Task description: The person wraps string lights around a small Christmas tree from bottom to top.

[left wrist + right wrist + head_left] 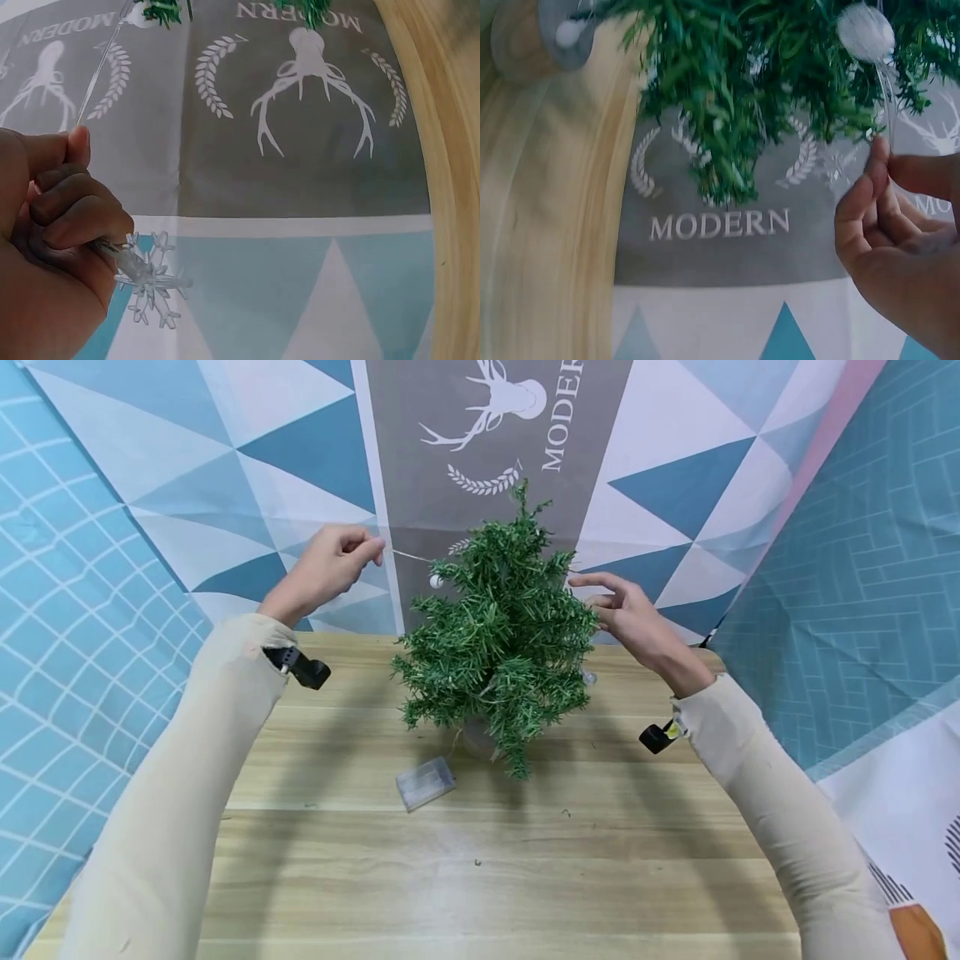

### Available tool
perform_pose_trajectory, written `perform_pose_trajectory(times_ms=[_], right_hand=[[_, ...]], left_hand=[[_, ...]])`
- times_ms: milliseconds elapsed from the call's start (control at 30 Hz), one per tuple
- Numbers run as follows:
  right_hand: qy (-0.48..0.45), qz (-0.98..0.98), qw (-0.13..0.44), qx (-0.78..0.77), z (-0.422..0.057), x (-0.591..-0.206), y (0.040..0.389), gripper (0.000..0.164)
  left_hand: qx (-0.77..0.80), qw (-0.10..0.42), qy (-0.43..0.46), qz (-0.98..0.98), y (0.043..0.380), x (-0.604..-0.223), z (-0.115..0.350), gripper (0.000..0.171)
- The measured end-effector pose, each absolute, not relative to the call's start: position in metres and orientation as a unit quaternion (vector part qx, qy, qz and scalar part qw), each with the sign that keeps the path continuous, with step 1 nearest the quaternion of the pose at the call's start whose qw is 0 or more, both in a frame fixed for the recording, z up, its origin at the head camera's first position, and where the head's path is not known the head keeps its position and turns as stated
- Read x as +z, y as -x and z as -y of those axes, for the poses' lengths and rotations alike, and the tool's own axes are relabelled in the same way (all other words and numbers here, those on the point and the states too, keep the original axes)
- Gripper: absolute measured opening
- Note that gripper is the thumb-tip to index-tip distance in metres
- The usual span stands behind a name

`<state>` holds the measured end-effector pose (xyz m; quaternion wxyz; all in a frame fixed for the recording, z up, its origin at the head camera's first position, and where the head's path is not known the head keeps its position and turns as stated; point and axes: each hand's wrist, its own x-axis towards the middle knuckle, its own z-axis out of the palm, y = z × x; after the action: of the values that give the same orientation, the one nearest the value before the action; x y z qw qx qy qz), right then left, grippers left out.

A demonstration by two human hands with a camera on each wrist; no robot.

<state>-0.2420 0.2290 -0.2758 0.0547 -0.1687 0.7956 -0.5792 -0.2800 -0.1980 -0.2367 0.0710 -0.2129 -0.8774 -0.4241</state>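
Clear light string (pixel 408 556) pinched narrow in left grip (pixel 335 564), snowflake (pixel 148 282) just beside it; right grip (pixel 628 618) pinches cord (pixel 889 105) near a white ball (pixel 866 32). Green tree (pixel 495 618) stands between both on the counter (pixel 360 877), plastic box (pixel 425 783) just in front. Likely mid-wrap; next move probably needs cord tucked into the tree.

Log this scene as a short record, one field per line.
Centre: bushy green artificial tree, upright on a pale wooden table
Left grip: pinches a thin clear string, left of the tree
Beside left grip: clear plastic snowflake ornament
Right grip: pinches thin clear wire near a round white ornament
On the table: translucent rectangular plastic box, near the tree's grey base
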Motion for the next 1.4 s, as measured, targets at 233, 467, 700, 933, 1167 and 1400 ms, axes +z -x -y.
perform_pose_trajectory(times_ms=[233,467,700,933,1167,1400], right_hand=[[0.159,-0.65,0.026,-0.742,-0.214,-0.278,0.234,0.028],[0.157,-0.581,-0.071,-0.795,-0.196,-0.279,0.233,0.017],[0.141,-0.623,-0.048,-0.768,-0.192,-0.277,0.239,0.037],[0.161,-0.647,0.1,-0.739,-0.197,-0.282,0.234,0.05],[0.144,-0.636,0.133,-0.746,-0.203,-0.283,0.227,0.066],[0.186,-0.621,0.018,-0.761,-0.224,-0.293,0.21,0.025]], left_hand=[[-0.452,0.118,0.189,0.864,0.272,-0.247,0.202,0.036],[-0.461,0.208,0.176,0.844,0.271,-0.245,0.196,0.033],[-0.451,0.248,0.166,0.841,0.263,-0.245,0.206,0.033],[-0.423,0.254,0.152,0.856,0.247,-0.261,0.23,0.035],[-0.443,0.259,0.131,0.848,0.229,-0.276,0.245,0.033],[-0.498,0.278,0.121,0.812,0.192,-0.283,0.24,0.029]])
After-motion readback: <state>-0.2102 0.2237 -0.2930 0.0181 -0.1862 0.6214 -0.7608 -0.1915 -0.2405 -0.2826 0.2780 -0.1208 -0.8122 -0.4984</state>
